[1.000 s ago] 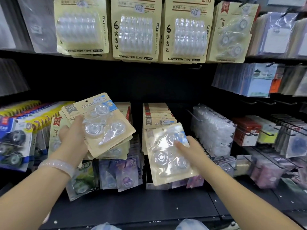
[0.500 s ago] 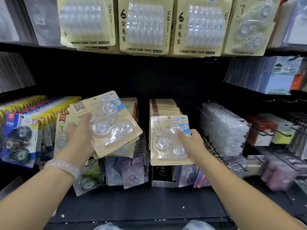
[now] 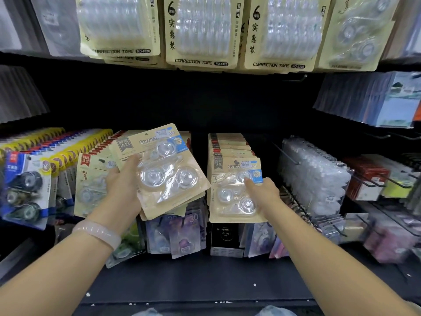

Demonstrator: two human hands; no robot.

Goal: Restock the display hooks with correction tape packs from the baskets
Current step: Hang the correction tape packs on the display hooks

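Down at the middle row of the rack, around 9 o'clock from dead centre, the left hand [image 3: 124, 190] is gripping a small stack of correction tape packs [image 3: 168, 174], fanned a bit and tilted so the top card leans toward 1 o'clock. Thumb lies across the front of the top card up by the printed header, the other fingers are curled behind the stack where I can't see them. A pale wristband [image 3: 98, 232] sits on that wrist

Over at about 3 o'clock from that stack, the right hand [image 3: 264, 195] is on the front pack [image 3: 234, 190] of a hanging row of the same beige cards. Index finger is stretched out with its tip on the clear blister near the upper bubble, and the rest of the fingers wrap the pack's right edge, so it looks like a light pinch on the card; how the thumb sits I can't tell. That pack hangs upright, flush with the ones behind it

Up at 12 o'clock there's a row of big six-piece correction tape cards [image 3: 201, 33] hanging side by side. At 9 o'clock, far left, blue and yellow tape packs [image 3: 25, 188] line up on their hooks. At 3 o'clock a bundle of clear blister packs [image 3: 316, 176] hangs on a wire hook, with red boxes [image 3: 364, 176] just past it. Purple packs [image 3: 180, 233] hang below the held stack, at 6 o'clock, above the dark shelf [image 3: 193, 283]
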